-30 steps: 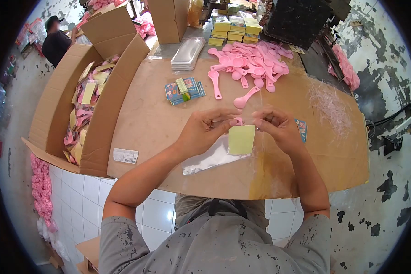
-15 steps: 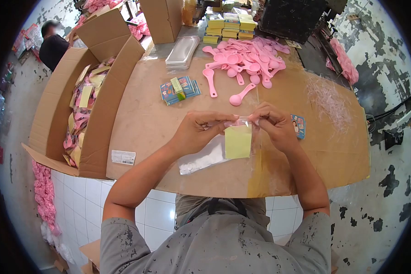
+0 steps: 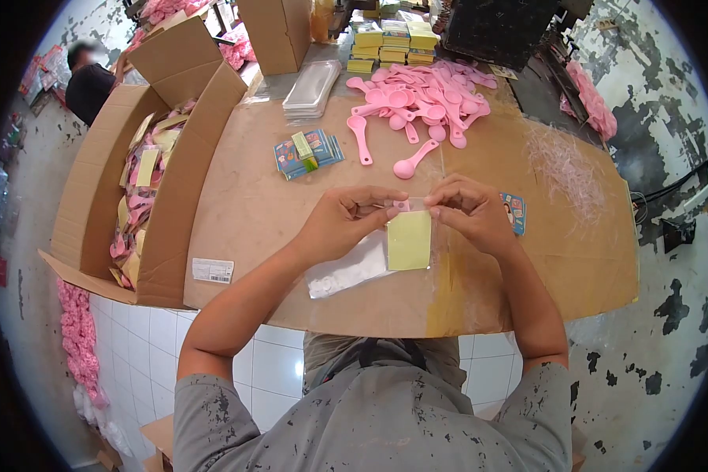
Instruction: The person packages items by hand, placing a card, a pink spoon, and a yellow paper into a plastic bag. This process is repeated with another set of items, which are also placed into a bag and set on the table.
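Note:
Between my two hands is a small clear plastic bag (image 3: 418,204) with a pale yellow card (image 3: 409,244) in it. A bit of pink shows at the bag's top beside my left fingers. My left hand (image 3: 347,222) pinches the top left of the bag, and my right hand (image 3: 473,214) pinches its top right corner. Below my left hand, flat clear plastic bags (image 3: 342,274) lie on the cardboard, partly behind the held bag. Some blue printed cards (image 3: 514,211) stick out from behind my right wrist.
Pink measuring spoons (image 3: 432,98) are heaped beyond my hands, near a banded bundle of blue cards (image 3: 310,155) and stacked clear bags (image 3: 313,90). A large cardboard box (image 3: 184,177) of packed bags stands left. Plastic scraps (image 3: 562,169) lie right. Another person (image 3: 92,88) is at far left.
Both hands still grip the bag's top. My right fingers have shifted slightly along the top edge, and the clear flap there now looks flatter.

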Available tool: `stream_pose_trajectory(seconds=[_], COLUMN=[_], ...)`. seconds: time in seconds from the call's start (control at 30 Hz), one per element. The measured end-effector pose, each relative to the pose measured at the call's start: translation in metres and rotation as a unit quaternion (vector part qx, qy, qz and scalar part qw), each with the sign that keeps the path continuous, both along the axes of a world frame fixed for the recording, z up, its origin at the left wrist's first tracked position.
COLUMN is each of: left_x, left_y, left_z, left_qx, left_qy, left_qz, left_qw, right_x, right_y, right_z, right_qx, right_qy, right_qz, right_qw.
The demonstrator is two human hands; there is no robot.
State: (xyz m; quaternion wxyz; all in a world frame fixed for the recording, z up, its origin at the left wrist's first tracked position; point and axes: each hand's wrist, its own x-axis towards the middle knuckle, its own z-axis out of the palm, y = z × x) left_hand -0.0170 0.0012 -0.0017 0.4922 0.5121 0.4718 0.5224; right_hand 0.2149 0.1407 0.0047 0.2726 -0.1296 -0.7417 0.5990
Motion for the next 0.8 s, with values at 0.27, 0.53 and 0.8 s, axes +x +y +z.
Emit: stream_pose_trajectory(seconds=[0.27, 0.53, 0.8], left_x=[-0.001, 0.006, -0.027], left_y=[0.001, 0.000, 0.001], left_z=[0.001, 0.014, 0.012], left_qx=[0.002, 0.086, -0.013], left_qy=[0.014, -0.088, -0.009], left_qz=[0.001, 0.065, -0.042], left_qw=[1.000, 0.990, 0.999], right_x=[-0.002, 0.001, 0.011], right_y=[0.001, -0.006, -0.001], right_z=[-0.004, -0.005, 0.021], right_qx=[-0.014, -0.049, -0.011], right_qy=[0.004, -0.080, -0.020], right_qz=[-0.016, 0.017, -0.012], right_qw=[1.000, 0.995, 1.000])
